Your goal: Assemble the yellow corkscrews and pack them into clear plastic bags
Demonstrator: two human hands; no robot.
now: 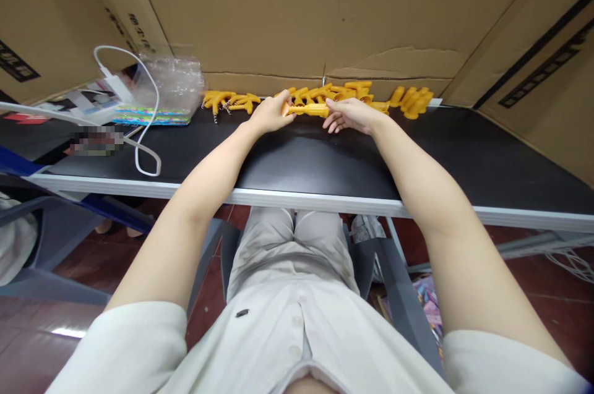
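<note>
Both my hands meet over the far side of the table at a yellow plastic corkscrew part (312, 110), held lengthwise between them. Its left end is in the closed fingers of my left hand (273, 114). At its right end, the thumb and fingers of my right hand (353, 114) bend around the tip, the lower fingers slightly apart. Yellow corkscrew handles (217, 99) with metal spirals lie left of my left hand. Behind my hands runs a pile of similar yellow pieces (320, 92), partly hidden. Several yellow cylinders (415, 101) are bunched to the right.
Cardboard walls (278, 17) close off the back and sides of the black table (320, 165). On the left lie a clear plastic bag (171, 81), colourful packets (155, 115) and a looped white cable (156, 94). A grey chair (394, 295) surrounds my legs.
</note>
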